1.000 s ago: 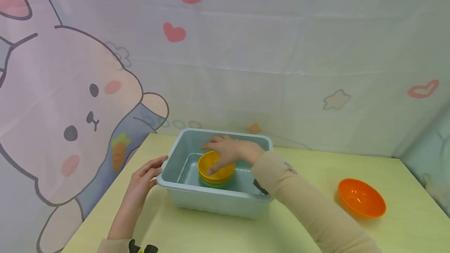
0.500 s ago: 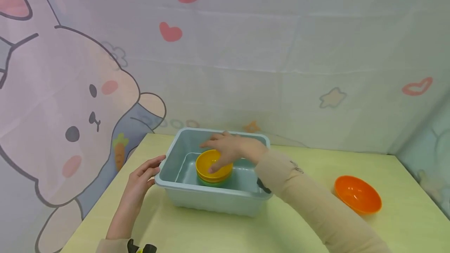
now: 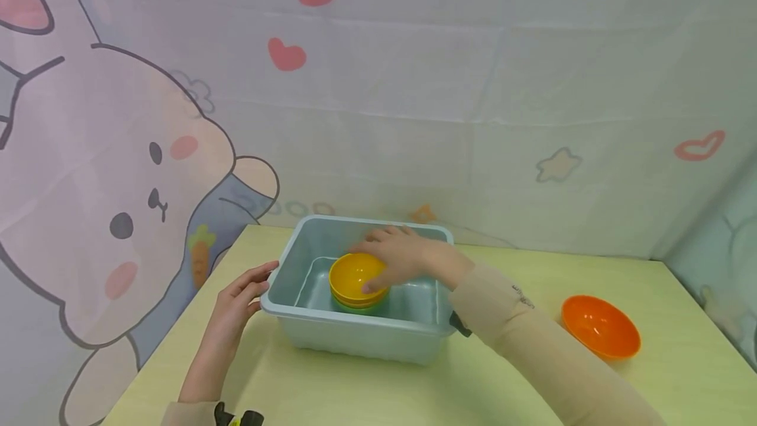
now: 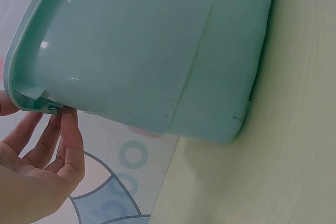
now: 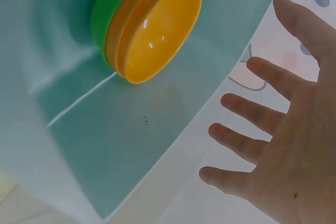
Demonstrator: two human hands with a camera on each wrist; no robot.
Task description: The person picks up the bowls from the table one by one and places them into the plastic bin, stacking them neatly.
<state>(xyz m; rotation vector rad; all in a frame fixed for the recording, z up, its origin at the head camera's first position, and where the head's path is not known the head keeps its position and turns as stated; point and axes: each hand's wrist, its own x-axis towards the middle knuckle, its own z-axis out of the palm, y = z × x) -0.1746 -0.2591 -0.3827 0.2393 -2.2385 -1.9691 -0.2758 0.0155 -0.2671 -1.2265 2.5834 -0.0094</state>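
Observation:
A light blue-green plastic basin (image 3: 361, 337) stands on the table, with a stack of nested bowls inside it. Yellow bowls (image 3: 349, 276) are on top and a green bowl (image 3: 358, 311) sits beneath them. My left hand (image 3: 232, 307) grips the basin's left rim; in the left wrist view its fingers (image 4: 72, 148) curl under the rim edge, with the thumb on the other side. Over the stack hovers my right hand (image 3: 402, 258), fingers spread and holding nothing. In the right wrist view the yellow bowl (image 5: 160, 35) is apart from that hand.
An orange bowl (image 3: 600, 327) lies tilted on the pale table (image 3: 503, 386), to the right of the basin and beyond the right forearm. Behind the table hangs a printed cloth (image 3: 414, 117) with a rabbit and hearts.
My right hand has drawn slightly right and away from the yellow bowls, which stay in the basin. The left hand keeps its hold on the rim. The view has shifted a little.

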